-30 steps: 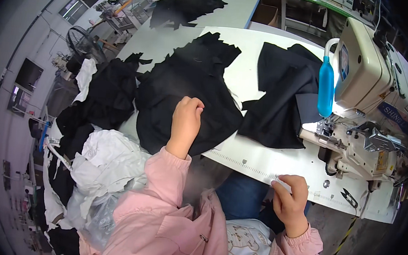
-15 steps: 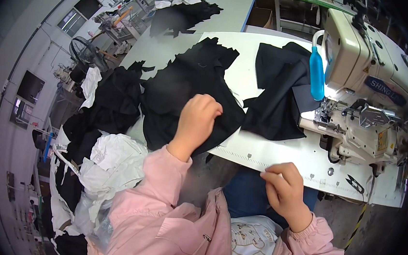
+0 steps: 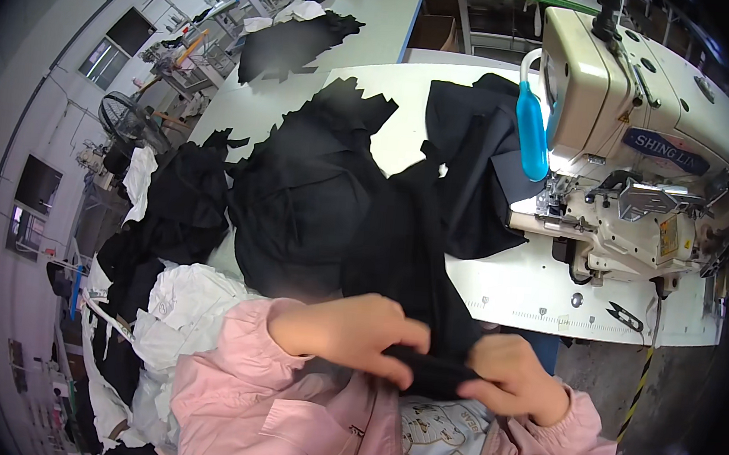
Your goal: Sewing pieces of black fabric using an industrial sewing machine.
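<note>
A piece of black fabric [image 3: 411, 240] hangs over the front edge of the white table, its near end gathered between my hands. My left hand [image 3: 364, 333] pinches that end from the left, thumb below and fingers above. On the right, my right hand [image 3: 512, 375] grips the same end, close to my body. Left of this piece lies a stack of black fabric [image 3: 298, 196] with jagged far edges. Another black fabric piece [image 3: 481, 186] rests beside the sewing machine [image 3: 642, 122], one corner near its needle area.
Thread snips [image 3: 625, 317] lie on the white table [image 3: 533, 286] near its front edge. To my left are a heap of black cloth [image 3: 185, 194] and crumpled white material [image 3: 189, 299]. More black pieces [image 3: 298, 47] lie at the far left. A fan [image 3: 131, 120] stands beyond.
Both hands have come together near my body and now hold a black piece drawn from the stack toward me. The view has shifted slightly, so the table and machine appear further left.
</note>
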Tool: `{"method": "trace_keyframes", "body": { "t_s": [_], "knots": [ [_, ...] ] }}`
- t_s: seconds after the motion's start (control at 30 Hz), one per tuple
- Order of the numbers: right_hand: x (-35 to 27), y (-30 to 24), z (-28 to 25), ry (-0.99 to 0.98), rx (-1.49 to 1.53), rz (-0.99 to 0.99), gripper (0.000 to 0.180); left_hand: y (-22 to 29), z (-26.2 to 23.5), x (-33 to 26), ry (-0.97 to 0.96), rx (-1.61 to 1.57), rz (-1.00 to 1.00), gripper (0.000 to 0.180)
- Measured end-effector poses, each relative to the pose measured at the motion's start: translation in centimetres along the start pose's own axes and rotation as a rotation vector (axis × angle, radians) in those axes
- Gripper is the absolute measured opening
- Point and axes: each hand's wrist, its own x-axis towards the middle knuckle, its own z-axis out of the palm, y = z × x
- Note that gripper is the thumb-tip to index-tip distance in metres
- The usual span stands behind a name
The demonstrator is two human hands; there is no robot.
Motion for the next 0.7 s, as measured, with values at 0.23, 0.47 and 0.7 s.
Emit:
{"method": "trace_keyframes", "body": {
  "t_s": [0.23,0.47,0.7],
  "knots": [
    [-9.4,-0.7,-5.0,-0.089,0.863,-0.159,0.032,-2.2,-2.8,-0.7,-0.173,-0.079,-0.018,0.037],
    [-7.1,0.6,-5.2,-0.049,-0.237,0.461,0.090,0.2,-4.2,4.9,0.097,0.060,0.122,0.037],
    [0.4,0.1,-3.3,0.191,0.167,0.623,0.029,3.7,-5.9,8.2,0.120,0.384,0.072,0.031]
  ]
}}
